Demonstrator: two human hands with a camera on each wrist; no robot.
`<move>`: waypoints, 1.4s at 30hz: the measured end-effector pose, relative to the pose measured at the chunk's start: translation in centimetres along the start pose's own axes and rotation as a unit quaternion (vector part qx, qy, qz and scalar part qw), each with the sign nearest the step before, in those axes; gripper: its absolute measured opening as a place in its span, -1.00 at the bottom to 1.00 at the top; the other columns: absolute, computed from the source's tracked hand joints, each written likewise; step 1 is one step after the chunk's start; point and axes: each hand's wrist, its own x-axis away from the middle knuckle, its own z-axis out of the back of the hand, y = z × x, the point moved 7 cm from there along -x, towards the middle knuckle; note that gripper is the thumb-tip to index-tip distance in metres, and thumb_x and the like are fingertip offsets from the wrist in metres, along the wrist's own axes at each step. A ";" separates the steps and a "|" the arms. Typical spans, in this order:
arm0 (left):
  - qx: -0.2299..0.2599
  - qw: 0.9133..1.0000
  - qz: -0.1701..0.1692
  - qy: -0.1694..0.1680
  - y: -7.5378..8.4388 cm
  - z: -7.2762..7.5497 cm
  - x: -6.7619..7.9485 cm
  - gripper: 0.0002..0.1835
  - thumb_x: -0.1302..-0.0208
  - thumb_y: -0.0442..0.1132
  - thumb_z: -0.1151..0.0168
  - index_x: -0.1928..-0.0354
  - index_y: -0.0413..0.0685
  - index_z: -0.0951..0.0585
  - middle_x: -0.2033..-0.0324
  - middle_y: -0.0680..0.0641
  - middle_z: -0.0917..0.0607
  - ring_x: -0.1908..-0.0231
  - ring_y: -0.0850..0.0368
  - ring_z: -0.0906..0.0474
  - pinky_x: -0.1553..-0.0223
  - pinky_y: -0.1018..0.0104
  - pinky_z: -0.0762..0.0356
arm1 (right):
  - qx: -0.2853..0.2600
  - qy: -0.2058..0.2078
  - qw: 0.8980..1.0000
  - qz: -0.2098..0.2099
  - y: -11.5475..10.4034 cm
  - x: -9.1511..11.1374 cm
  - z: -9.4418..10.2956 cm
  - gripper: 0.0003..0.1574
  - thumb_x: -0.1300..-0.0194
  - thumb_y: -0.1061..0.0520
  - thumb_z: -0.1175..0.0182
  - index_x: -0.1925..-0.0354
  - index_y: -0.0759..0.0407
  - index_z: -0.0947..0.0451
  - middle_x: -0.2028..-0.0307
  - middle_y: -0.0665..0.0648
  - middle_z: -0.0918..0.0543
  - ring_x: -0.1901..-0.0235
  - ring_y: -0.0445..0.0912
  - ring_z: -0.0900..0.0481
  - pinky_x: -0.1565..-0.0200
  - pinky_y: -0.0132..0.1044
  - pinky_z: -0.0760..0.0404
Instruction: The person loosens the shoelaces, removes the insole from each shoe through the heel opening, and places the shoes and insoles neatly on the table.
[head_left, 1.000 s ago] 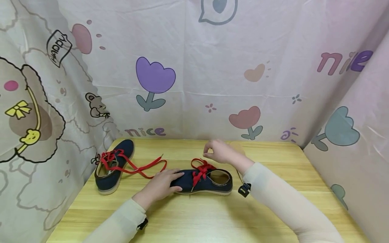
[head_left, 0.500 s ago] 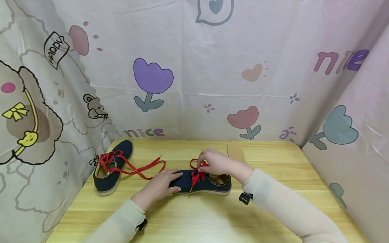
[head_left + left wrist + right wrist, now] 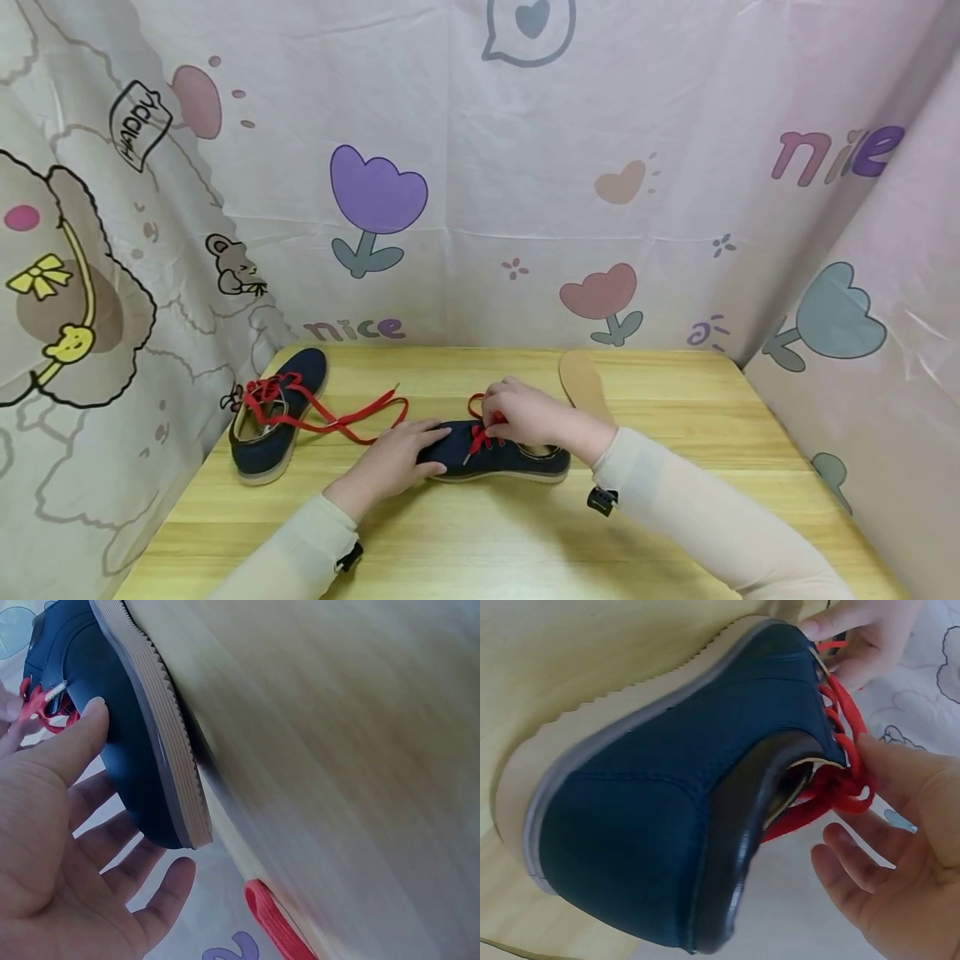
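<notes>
Navy canvas shoe (image 3: 517, 462), lower centre: left hand (image 3: 397, 457) is grasping toe (image 3: 450, 452), apparently steadying; right hand (image 3: 525, 415) is pinching flat red laces (image 3: 840, 786).

I am in a small curtained-off nook; whether in a home or a studio, I cannot tell. Pale cloth (image 3: 675, 83) printed with a purple tulip (image 3: 378, 192) and hearts (image 3: 621, 183) hangs behind the wooden tabletop (image 3: 465, 542), and similar cloth walls its left and right sides.

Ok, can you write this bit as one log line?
left hand: holds shoe by toe | right hand: pinches red lace | not held: other shoe, insole, both on table
</notes>
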 end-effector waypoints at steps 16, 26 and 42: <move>-0.004 1.000 -0.019 0.003 0.1 -0.1 -0.1 -0.38 -0.31 0.06 -0.32 -0.37 0.03 -0.52 -0.36 -0.17 -0.46 -0.33 -0.22 -0.36 -0.29 -0.28 -0.25 | -0.031 0.124 0.991 -0.035 0.7 -1.5 4.2 -0.89 -0.34 0.14 -0.34 0.35 0.06 -0.62 0.21 0.01 -0.64 0.21 -0.04 -0.47 0.15 -0.20 -0.49; 0.000 1.000 -0.018 -0.002 0.2 0.0 -0.1 -0.36 -0.30 0.07 -0.33 -0.38 0.03 -0.51 -0.37 -0.19 -0.44 -0.34 -0.25 -0.34 -0.30 -0.30 -0.22 | -0.057 0.192 0.975 -0.099 4.3 -3.4 8.0 -0.85 -0.39 0.12 -0.29 0.34 0.14 -0.64 0.23 0.09 -0.64 0.16 0.04 -0.48 0.05 -0.10 -0.45; -0.004 1.000 -0.016 -0.001 0.2 0.0 -0.1 -0.36 -0.30 0.07 -0.33 -0.38 0.04 -0.51 -0.38 -0.19 -0.44 -0.34 -0.24 -0.35 -0.31 -0.30 -0.21 | -0.057 0.074 0.991 -0.091 6.6 -4.4 2.6 -0.84 -0.38 0.08 -0.30 0.15 0.12 -0.70 0.17 0.07 -0.70 0.08 0.01 -0.61 -0.02 -0.08 -0.55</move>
